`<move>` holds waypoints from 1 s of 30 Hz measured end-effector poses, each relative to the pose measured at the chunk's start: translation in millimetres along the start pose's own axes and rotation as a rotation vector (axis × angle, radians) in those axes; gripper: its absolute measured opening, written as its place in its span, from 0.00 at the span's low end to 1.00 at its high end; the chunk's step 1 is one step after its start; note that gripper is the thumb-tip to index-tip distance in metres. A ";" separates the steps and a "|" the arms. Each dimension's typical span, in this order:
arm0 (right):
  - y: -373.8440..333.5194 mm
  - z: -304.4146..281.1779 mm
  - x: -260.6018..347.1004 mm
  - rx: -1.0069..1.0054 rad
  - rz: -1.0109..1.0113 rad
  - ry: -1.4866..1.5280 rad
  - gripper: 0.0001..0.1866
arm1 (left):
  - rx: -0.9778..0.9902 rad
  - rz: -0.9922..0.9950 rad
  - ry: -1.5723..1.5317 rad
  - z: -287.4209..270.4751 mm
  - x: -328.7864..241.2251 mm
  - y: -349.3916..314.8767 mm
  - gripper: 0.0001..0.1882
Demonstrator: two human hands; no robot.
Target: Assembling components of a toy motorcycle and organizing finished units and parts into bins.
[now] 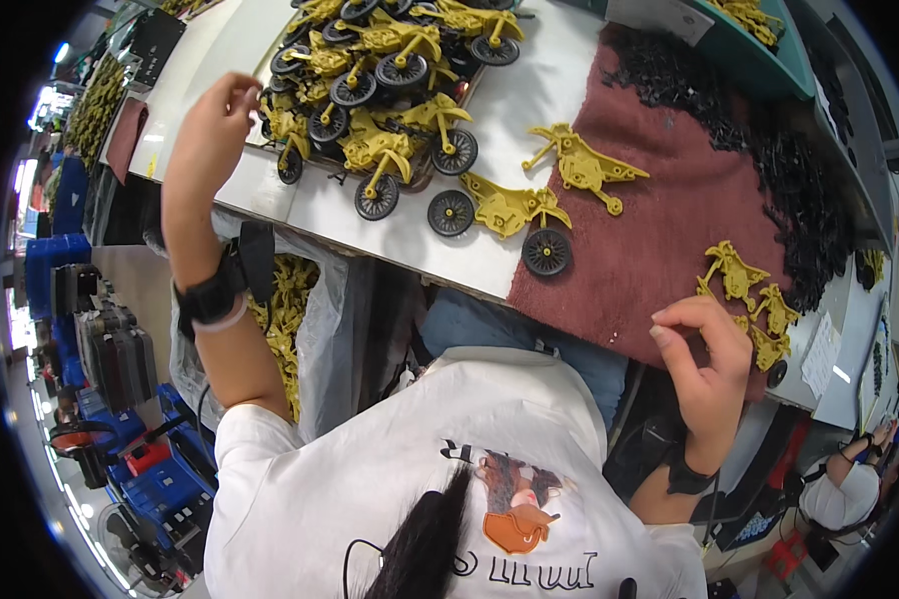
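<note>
My left hand [225, 112] is raised at the left edge of a pile of yellow toy motorcycles [370, 145] with black spoked wheels. Its fingers are loosely bent and apart, with nothing seen in them. My right hand [707, 357] hovers over the near right edge of a dark red cloth [659, 235], thumb and index finger slightly apart and no object visible between them. Just beyond it lie several yellow motorcycle bodies [734, 275]. A wheelless yellow body [589, 170] rests on the cloth. Left of that, a toy motorcycle with two wheels [504, 210] lies across the table and cloth edge.
Small black parts [794, 215] are heaped along the cloth's far and right sides. A teal bin [739, 45] with yellow parts stands at the back right. Below the table's left edge, a plastic-lined container [320, 329] holds yellow parts. Another person [844, 489] sits at far right.
</note>
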State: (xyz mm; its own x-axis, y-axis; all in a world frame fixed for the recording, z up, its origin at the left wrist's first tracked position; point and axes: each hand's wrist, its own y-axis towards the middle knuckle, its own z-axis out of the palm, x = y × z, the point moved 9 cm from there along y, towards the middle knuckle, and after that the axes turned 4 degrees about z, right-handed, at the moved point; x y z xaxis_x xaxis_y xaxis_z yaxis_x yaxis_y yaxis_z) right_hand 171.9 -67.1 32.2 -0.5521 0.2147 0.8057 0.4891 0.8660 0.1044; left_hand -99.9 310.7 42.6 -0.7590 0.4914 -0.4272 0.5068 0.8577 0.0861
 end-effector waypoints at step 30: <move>-16.3 -35.8 -22.8 -0.022 0.086 -0.040 0.06 | 0.423 0.769 -0.152 132.1 -230.4 -125.5 0.25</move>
State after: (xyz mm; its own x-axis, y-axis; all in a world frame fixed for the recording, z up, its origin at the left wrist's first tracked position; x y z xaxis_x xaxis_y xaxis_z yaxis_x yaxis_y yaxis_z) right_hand 200.7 -102.3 33.0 -0.5339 0.3064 0.7881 0.5505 0.8334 0.0488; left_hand 65.4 69.9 11.3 -0.0996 0.8570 -0.5056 0.9850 0.1568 0.0718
